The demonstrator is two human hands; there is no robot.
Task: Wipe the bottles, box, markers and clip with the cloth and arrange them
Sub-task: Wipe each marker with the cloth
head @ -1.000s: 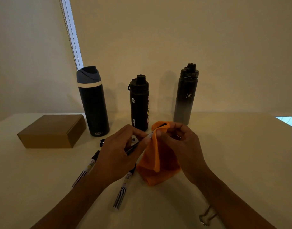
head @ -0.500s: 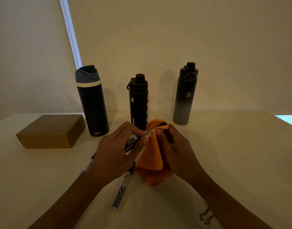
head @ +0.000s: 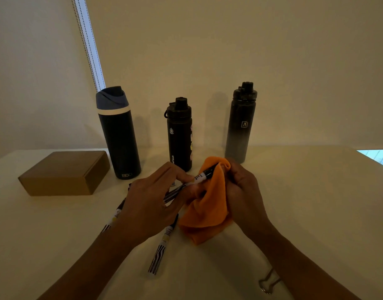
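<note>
We count three markers, white-barrelled with black stripes. The held marker (head: 202, 176) is pinched in the left hand (head: 151, 204), its dark end tucked into one orange cloth (head: 208, 213) that the right hand (head: 244, 191) grips, above the table (head: 316, 202). The near marker (head: 162, 245) and left marker (head: 115, 215) lie below. Behind we see three dark upright bottles: left bottle (head: 119, 137), middle bottle (head: 179, 135), right bottle (head: 240, 126). One brown box (head: 62, 172) sits far left and one clip (head: 267, 282) beside the right forearm.

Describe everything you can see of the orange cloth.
The orange cloth looks like soft, matte fabric, bunched into folds, not spread flat. The right hand grips its upper part, which wraps the dark end of a marker held by the left hand. Its lower folds seem to rest on the table.
</note>
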